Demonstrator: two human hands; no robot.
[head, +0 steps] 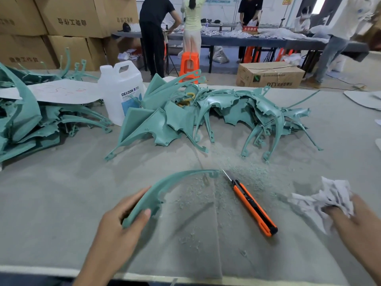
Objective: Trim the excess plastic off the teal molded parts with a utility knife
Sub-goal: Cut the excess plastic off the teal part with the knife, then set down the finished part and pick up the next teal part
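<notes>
The left pile of teal parts (24,124) runs off the left edge. The left hand (121,226) is motion-blurred, and its palm and thumb cover the near end of the curved teal part (165,182). The right hand (354,221) is cut by the right edge, its fingertips buried in the crumpled white rag (327,197). A yellow object (186,99) lies half hidden in the middle pile (206,112). The small print on the jug (120,87) is unreadable. The far people (156,27) are cropped at the top.

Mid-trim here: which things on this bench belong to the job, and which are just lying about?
Job: curved teal molded part gripped by the left hand; orange-and-black utility knife lying loose; heap of teal molded parts.
Lying about: white plastic jug; white paper sheet; crumpled white cloth held by the right hand.
</notes>
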